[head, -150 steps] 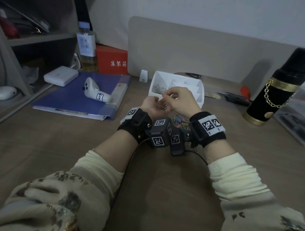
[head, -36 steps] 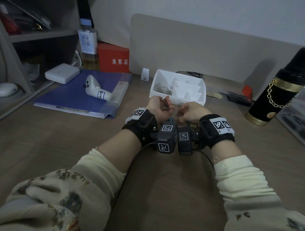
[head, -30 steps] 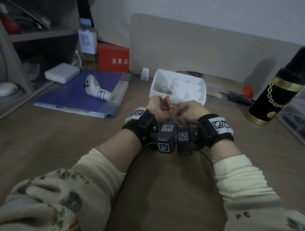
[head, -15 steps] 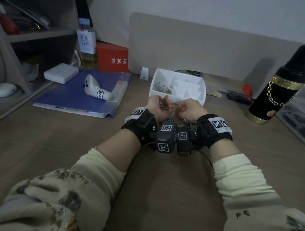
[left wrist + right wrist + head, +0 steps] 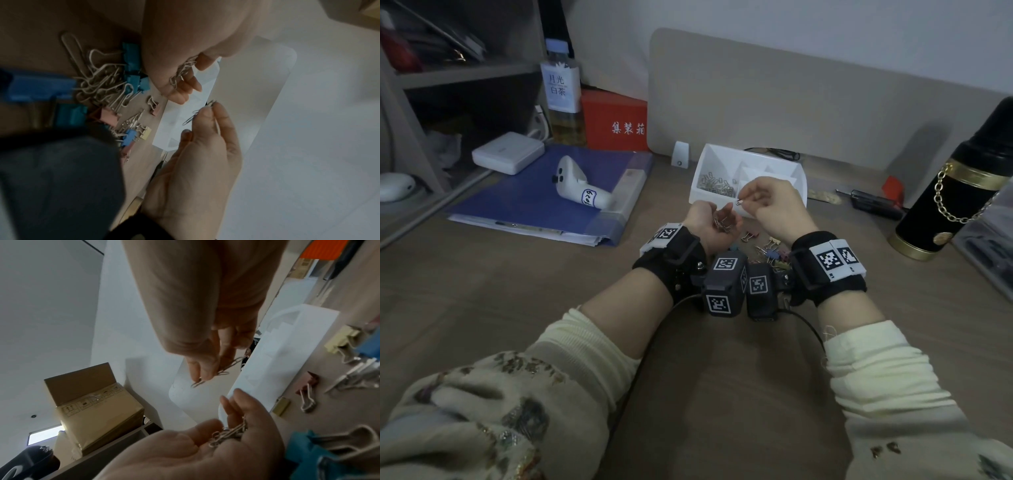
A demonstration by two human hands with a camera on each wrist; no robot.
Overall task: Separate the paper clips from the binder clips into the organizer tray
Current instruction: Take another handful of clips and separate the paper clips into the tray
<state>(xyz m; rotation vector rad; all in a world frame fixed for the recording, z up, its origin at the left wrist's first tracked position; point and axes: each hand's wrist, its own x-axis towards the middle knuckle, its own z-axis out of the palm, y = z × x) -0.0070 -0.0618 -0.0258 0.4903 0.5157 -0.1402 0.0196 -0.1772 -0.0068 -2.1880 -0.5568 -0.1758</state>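
A paper clip (image 5: pixel 738 202) is pinched between the thumb and forefinger of the right hand (image 5: pixel 774 205), whose fingers (image 5: pixel 221 120) curl closed on it above the near edge of the organizer tray (image 5: pixel 799 174). Just left of and a little below those fingers, the left hand (image 5: pixel 709 222) lies palm up, cupped, with a small bunch of paper clips (image 5: pixel 228 434) resting in its loosely curled fingers (image 5: pixel 236 404); the two hands are near each other but not touching. Beyond the fingers of both hands stands the white tray, its left compartment holding a heap of silver clips (image 5: pixel 717 185); the smaller compartments to the right are partly hidden behind the right hand, so what they hold cannot be told. Beneath and just behind the hands, towards the wrists, coloured binder clips (image 5: pixel 131 68) in blue, pink and yellow lie mixed with loose paper clips on the bench (image 5: pixel 517 291). Both wrists wear black straps carrying marked camera blocks. Well to the left of the left hand a white controller (image 5: pixel 580 192) lies on a blue folder (image 5: pixel 524 192), with a white box (image 5: pixel 508 152), a labelled bottle (image 5: pixel 563 96) and a red carton (image 5: pixel 616 120) farther back. Well to the right of the right hand stands a black flask (image 5: pixel 959 192) with a gold chain.
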